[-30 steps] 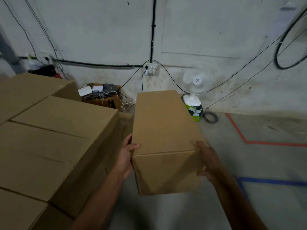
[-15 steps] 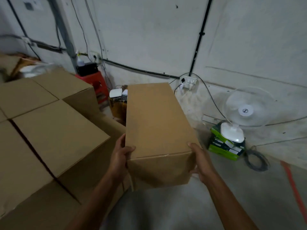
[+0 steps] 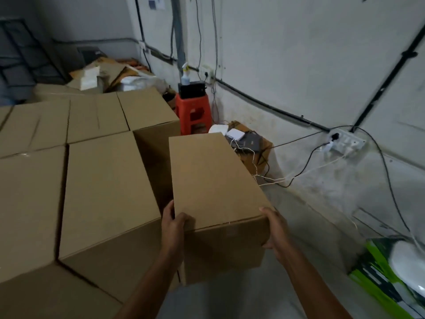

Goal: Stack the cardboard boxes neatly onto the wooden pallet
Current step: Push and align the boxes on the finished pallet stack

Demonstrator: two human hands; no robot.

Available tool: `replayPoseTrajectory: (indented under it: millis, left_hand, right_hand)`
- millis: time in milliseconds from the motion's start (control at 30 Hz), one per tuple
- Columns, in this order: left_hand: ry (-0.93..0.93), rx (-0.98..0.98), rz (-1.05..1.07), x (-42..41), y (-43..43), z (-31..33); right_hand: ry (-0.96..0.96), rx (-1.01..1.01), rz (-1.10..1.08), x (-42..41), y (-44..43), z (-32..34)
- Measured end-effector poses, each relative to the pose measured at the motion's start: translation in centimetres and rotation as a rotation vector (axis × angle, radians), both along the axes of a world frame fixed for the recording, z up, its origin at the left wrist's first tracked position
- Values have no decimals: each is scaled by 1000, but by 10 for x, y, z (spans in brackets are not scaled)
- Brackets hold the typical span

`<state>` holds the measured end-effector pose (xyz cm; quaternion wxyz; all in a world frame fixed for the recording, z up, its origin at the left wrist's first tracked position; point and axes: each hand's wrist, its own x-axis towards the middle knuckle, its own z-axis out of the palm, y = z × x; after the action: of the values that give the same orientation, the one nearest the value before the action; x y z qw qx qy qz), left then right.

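I hold a long plain cardboard box (image 3: 213, 180) in the air, its long side pointing away from me. My left hand (image 3: 173, 229) grips its near left corner, thumb on the top face. My right hand (image 3: 274, 229) grips the near right corner, fingers curled under the side. To the left stands a stack of several cardboard boxes (image 3: 103, 187), their tops about level with the held box. The held box hangs just right of the stack, close beside its edge. The wooden pallet is hidden.
A red plastic stool (image 3: 193, 111) with a black box and a spray bottle stands by the wall. A low box with white devices and cables (image 3: 250, 143) sits behind the held box. A green-striped pack (image 3: 379, 277) lies at the lower right. Loose cardboard clutter (image 3: 110, 74) fills the far corner.
My view has swung left, bringing the stack and the red stool further into view. The held box has moved left with me, closer to the stack. Both hands keep their grip.
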<state>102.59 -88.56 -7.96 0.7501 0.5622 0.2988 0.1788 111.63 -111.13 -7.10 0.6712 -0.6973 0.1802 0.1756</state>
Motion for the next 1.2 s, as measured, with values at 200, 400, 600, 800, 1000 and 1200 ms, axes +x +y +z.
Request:
replayPoseTrajectory:
  millis: [200, 400, 600, 800, 1000, 1200]
  left_hand:
    - [95, 51, 246, 38, -12, -20]
    - [209, 116, 602, 55, -9, -39]
    - [200, -65, 920, 57, -38, -40]
    - [203, 60, 799, 41, -52, -42]
    - [422, 359, 646, 36, -41, -43]
    - [576, 691, 483, 34, -13, -61]
  right_hand:
    - [35, 70, 116, 68, 7, -25]
    - [45, 122, 343, 107, 31, -59]
    - [56, 34, 587, 125, 44, -80]
    - [-44, -37, 685, 140, 57, -81]
    - [-69, -43, 761, 168, 75, -87]
    - [-85, -97, 803, 175, 92, -77]
